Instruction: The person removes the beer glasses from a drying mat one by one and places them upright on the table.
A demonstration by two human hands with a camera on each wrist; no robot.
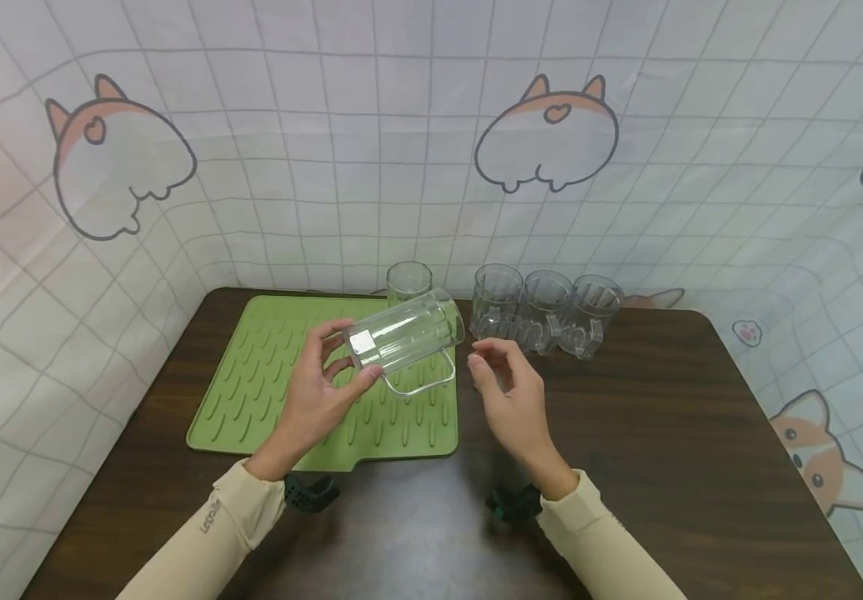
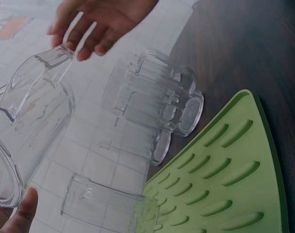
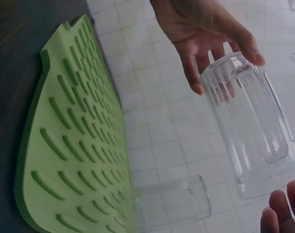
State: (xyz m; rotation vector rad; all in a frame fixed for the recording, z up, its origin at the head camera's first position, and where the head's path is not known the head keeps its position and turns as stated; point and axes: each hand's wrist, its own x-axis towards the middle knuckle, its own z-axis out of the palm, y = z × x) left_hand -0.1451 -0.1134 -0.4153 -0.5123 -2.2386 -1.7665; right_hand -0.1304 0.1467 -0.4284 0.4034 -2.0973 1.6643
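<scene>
My left hand [image 1: 320, 392] grips a clear glass mug [image 1: 408, 333] around its base end, fingers behind and thumb in front. The mug is tilted nearly onto its side above a green drying mat [image 1: 251, 400], its mouth to the right and its handle [image 1: 431, 385] downward. My right hand [image 1: 512, 400] is just right of the mouth, fingers loosely bent and holding nothing. In the right wrist view, its fingertips [image 3: 286, 208] appear near the mug's rim. Another clear glass [image 1: 407, 277] stands at the mat's back right, partly hidden by the held mug.
Three clear mugs [image 1: 547, 304] stand in a row at the back of the dark wooden table [image 1: 664, 433], right of the mat. Their handles face the front. A white gridded cloth [image 1: 416, 150] with cartoon animals hangs around the table's back and sides.
</scene>
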